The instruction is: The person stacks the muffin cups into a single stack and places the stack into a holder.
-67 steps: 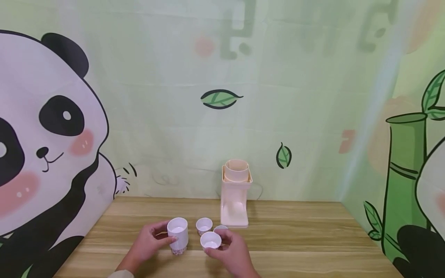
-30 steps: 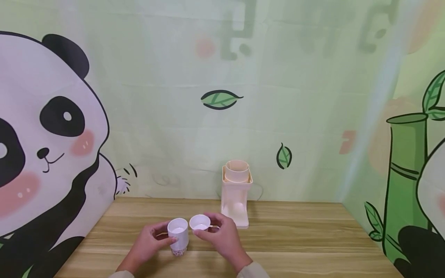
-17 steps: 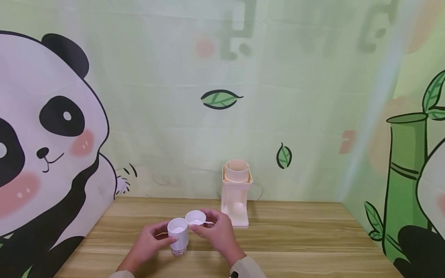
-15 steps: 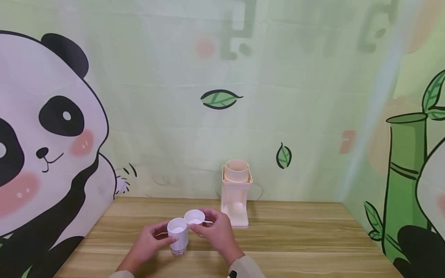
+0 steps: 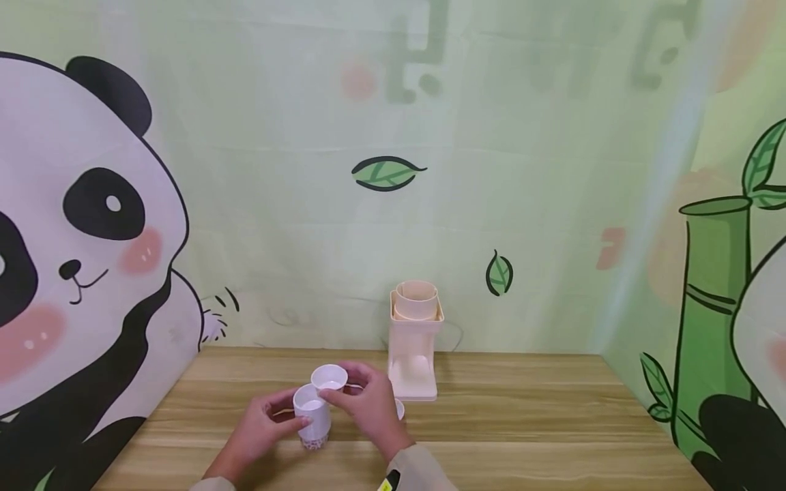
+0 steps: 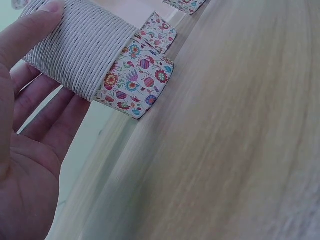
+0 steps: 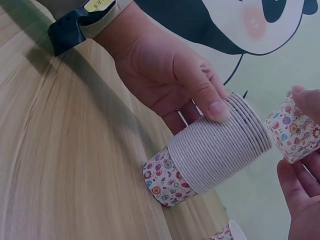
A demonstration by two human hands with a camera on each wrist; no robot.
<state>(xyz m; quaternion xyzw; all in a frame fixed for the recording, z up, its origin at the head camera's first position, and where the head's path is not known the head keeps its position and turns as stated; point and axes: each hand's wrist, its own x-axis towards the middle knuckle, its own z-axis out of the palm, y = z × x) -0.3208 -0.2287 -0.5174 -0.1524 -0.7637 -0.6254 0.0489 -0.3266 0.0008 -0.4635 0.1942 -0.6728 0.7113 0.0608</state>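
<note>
A tall stack of nested paper cups [image 5: 314, 419] stands upright on the wooden table, white-rimmed with a floral print on its lowest cup. My left hand [image 5: 267, 424] grips this stack from the left, thumb in front and fingers behind, as the right wrist view also shows. Between thumb and fingers, my right hand [image 5: 368, 402] holds a single floral paper cup [image 7: 292, 131]. That cup is raised, mouth up, right at the stack's upper right rim. Another paper cup [image 5: 400, 410] sits on the table, mostly hidden behind the right hand.
Toward the back of the table [image 5: 522, 409] stands a pale pink holder [image 5: 413, 348] with a round tube in its top. A printed panda cloth [image 5: 276, 204] closes off the back and sides. In the left wrist view, loose floral cups [image 6: 159, 32] appear beyond the stack.
My right hand has picked a cup up from the table beside the loose cups and carried it left and upward to the stack's rim. The left hand keeps its grip in place.
</note>
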